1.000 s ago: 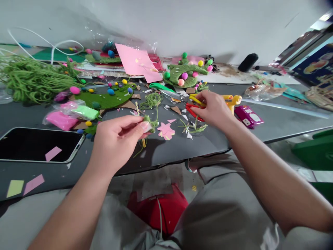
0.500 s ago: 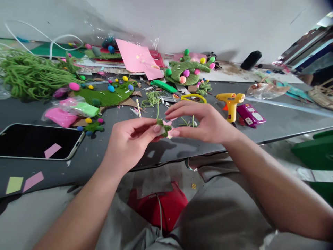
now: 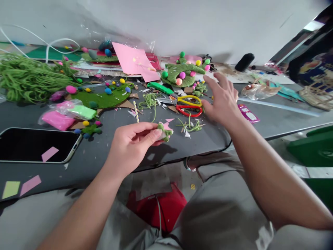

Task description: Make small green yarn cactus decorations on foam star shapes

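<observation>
The left hand (image 3: 130,147) pinches a small green yarn piece (image 3: 168,132). The piece sits at the very tips of the left fingers (image 3: 154,134): the thumb presses on it from the near side, and most of it pokes out past the thumb, toward the right. It is held up over the worktop (image 3: 210,139), not far from the worktop's front edge. Pink paper (image 3: 166,126) peeks out just behind it.

The right hand (image 3: 222,100) is well apart from the yarn piece, off to the right and farther back. Its fingers are spread wide. I cannot tell if they touch what is hidden behind them. Scissors (image 3: 179,101) with one yellow handle and one red handle lie just beside the right thumb, and a purple packet (image 3: 248,114) lies on the other side of this hand. Between the two hands are loose green yarn bits (image 3: 195,127). A curly heap of green yarn (image 3: 149,101) lies a little behind the held piece.
</observation>
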Tool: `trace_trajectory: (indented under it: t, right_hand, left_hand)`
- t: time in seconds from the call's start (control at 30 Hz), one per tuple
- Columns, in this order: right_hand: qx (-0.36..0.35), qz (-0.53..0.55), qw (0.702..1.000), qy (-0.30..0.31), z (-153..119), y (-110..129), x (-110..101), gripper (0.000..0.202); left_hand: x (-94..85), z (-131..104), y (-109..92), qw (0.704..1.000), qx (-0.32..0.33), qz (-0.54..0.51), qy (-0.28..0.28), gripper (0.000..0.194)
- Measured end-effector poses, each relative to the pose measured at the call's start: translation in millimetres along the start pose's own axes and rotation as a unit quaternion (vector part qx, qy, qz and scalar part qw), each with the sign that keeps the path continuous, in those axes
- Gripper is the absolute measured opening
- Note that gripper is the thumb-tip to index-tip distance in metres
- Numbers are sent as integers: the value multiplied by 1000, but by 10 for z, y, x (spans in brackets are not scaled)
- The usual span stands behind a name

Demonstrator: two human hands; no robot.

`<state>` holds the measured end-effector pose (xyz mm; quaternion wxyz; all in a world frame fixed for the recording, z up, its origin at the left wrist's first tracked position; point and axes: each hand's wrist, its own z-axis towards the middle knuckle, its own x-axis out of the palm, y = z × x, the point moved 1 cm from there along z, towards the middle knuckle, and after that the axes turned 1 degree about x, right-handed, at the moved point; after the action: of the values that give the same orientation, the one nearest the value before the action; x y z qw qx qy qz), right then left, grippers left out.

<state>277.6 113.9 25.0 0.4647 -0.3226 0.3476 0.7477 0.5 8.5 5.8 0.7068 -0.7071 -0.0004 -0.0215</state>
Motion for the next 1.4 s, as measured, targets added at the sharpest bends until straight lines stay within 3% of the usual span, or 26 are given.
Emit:
trace_trajectory:
  t: [0.07,0.13,0.23,0.3,0.47,0.83,1.4]
  right_hand:
    - [5,14,1000,-22,-12,-54,-94,14]
    - [-16,72,997,2,-69,35,-196,16]
    - [-92,225,958,149,-229,364,-282,39]
    - [-92,303,931,181,-348,594,-286,28]
    - [-81,357,917,159,-524,908,-179,7]
    - [-88,355,907,208,-533,974,-131,7]
    - [-124,312,902,270,-509,949,-192,12]
  left_hand:
    - [4,-8,1,1000,4,-3,1,11]
    - [8,-15,5,1000,14,9,-3,10]
    - [18,-25,28,999,23,28,1,8]
    - [32,-27,53,1000,20,17,14,12]
    - [64,-18,121,999,4,-7,31,17]
    - [58,-10,162,998,12,49,47,14]
    - [65,9,141,993,-66,-36,96,27]
